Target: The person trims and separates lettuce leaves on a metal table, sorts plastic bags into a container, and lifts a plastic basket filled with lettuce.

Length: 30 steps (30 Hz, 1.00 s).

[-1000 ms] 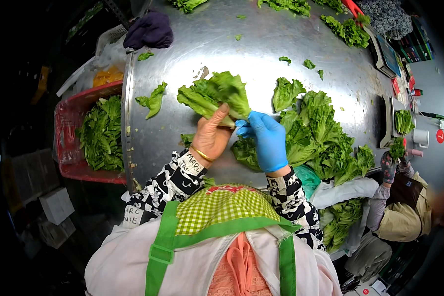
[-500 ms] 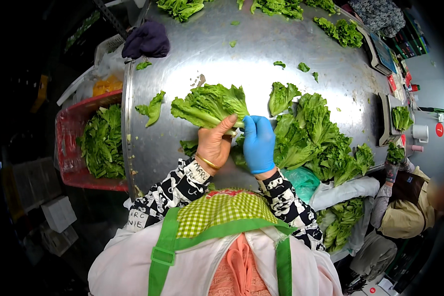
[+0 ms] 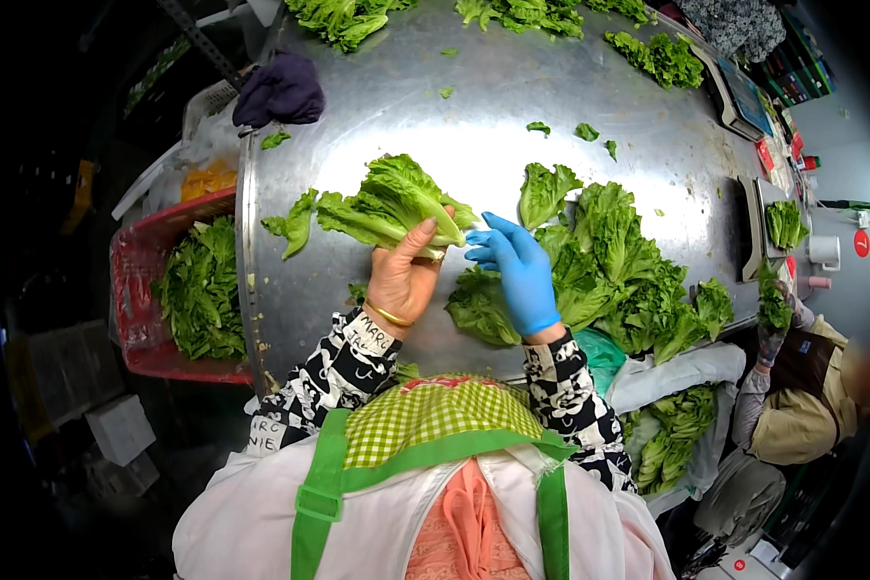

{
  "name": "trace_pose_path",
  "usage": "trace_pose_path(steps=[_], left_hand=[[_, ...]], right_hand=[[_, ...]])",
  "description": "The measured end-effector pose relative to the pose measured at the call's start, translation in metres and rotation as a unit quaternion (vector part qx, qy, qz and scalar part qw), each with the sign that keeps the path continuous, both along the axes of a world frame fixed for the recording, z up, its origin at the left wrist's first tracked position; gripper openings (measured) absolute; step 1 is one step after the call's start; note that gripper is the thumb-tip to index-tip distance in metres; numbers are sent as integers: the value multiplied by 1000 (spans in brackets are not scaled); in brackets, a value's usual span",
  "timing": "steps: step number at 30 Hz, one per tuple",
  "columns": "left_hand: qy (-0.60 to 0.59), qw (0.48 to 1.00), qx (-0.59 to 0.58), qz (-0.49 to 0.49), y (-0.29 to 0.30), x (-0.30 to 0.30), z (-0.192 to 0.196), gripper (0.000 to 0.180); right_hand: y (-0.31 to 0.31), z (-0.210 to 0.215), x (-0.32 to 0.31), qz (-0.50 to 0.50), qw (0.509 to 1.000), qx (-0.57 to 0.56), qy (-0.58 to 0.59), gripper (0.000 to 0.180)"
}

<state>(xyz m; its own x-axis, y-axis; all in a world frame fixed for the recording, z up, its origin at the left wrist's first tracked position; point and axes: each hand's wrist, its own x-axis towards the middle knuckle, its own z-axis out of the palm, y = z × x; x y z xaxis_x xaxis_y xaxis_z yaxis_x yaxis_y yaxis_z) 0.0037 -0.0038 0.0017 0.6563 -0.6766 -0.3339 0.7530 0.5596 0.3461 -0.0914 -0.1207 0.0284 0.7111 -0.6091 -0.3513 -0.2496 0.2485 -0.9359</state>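
Note:
My left hand (image 3: pixel 406 278), bare and with a gold bangle at the wrist, is closed around the base of a green leafy lettuce (image 3: pixel 387 205), whose leaves point left above the steel table. Just right of the cut stem end is my right hand (image 3: pixel 520 271) in a blue glove. Its fingers reach toward the stem, somewhat apart, and I see nothing held in them. Under and beside the gloved hand lie a loose lettuce (image 3: pixel 480 304) and a larger pile of lettuce (image 3: pixel 614 256). A single leaf (image 3: pixel 293 223) rests left of the held lettuce.
A red crate (image 3: pixel 130 329) of lettuce stands against the table's left edge. Purple cloth (image 3: pixel 280 89) lies at the far left corner. Scales (image 3: pixel 756 227) line the right side, where another person (image 3: pixel 793 387) holds lettuce. A lined container of lettuce (image 3: pixel 672 445) sits below right.
My gloved right hand has drawn back from the stem and loosened its fingers. My left hand has shifted slightly left with the lettuce, uncovering the loose one by my right hand.

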Motion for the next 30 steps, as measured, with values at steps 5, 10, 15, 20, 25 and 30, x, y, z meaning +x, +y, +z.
trace_pose_path(steps=[5,10,15,20,25,30], left_hand=[[-4,999,8,-53,-7,-7,4,48],[-60,996,68,-8,-18,-2,7,35],[-154,964,114,-186,-45,-12,13,31],[-190,937,70,-283,-91,-17,24,53],[-306,862,327,-238,-129,0,-3,84],[-454,702,468,-286,-146,6,-62,64]], right_hand=[[8,7,-5,77,933,-347,-55,20],[2,-4,-19,12,959,-282,36,42],[-12,11,-19,81,971,-225,-15,102],[-54,10,-27,-27,981,-189,-45,66],[-131,30,-58,-148,960,-234,-39,46],[-256,-5,-125,-240,940,-242,-2,39]])
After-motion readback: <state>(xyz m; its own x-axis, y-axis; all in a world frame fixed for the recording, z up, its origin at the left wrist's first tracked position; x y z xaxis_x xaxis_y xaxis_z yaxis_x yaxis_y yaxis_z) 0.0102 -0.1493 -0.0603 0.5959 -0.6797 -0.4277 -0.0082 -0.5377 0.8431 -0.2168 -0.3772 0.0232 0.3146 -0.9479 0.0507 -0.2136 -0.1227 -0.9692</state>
